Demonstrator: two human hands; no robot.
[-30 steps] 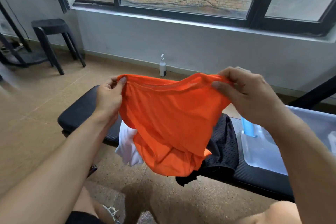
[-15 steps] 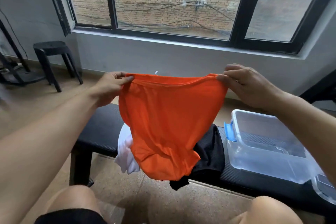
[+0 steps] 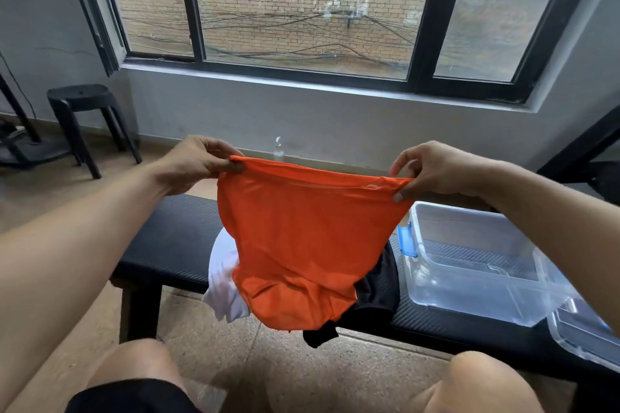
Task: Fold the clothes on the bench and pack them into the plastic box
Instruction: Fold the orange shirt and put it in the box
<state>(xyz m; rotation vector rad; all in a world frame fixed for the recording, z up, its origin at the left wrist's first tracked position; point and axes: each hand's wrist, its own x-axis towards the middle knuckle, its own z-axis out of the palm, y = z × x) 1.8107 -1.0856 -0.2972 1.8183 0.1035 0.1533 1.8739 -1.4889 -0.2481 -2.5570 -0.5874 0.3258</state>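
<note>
Currently both hands up in front of the chest, holding a bright orange thin-fabric garment (image 3: pixel 302 245) stretched between them by its top edge. Left hand (image 3: pixel 198 163) pinches the left corner, thumb and fingers curled over the hem; right hand (image 3: pixel 436 171) pinches the right corner, thumb underneath. Garment hangs free, its lower part bunched and dangling in front of the long black padded bench (image 3: pixel 174 245). On the bench behind it: a crumpled white cloth (image 3: pixel 223 285) spilling over the near edge, just beside a black mesh garment (image 3: pixel 379 292), also drooping off the edge. To the right on the bench, a clear plastic box with a blue latch (image 3: pixel 469 265), open; nothing visible inside it. Its clear lid (image 3: pixel 583 332) lies at its right, partly cut off by the frame. Black round stool (image 3: pixel 80 100) far left by the wall; small clear pump bottle (image 3: pixel 278 151) on the floor under the window
</note>
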